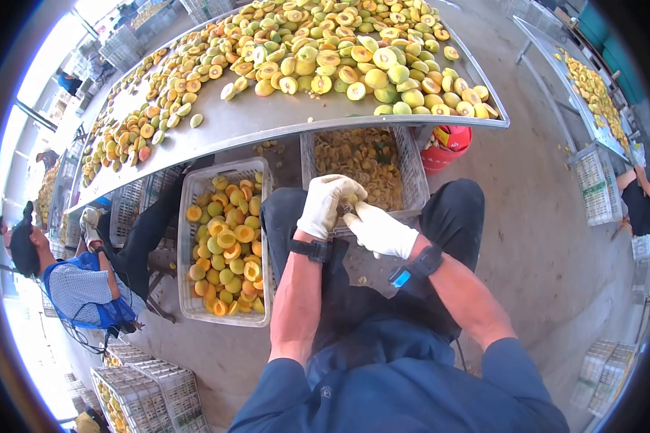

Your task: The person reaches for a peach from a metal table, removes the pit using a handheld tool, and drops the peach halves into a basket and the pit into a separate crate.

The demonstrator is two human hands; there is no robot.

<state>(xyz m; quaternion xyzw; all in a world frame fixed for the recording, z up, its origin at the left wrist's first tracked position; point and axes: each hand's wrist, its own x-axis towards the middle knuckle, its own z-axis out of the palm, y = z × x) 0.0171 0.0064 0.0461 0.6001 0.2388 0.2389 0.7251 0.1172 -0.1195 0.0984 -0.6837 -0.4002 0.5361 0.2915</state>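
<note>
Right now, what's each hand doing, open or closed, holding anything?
Left hand: closed around a small fruit.
Right hand: closed against the fruit; whether it holds anything cannot be told.

The left hand (325,206), curled round a fruit (352,196), and the right hand (379,231) fill the narrow gap between the knees, just above the near rim of the crate of pits (412,169). The metal table (267,119) overhangs that crate and closes the way up and forward. To the left, the crate of halved fruit (192,216) stands open from above. A red bucket (448,144) blocks the pit crate's right side; further right the concrete floor (549,238) lies open
</note>
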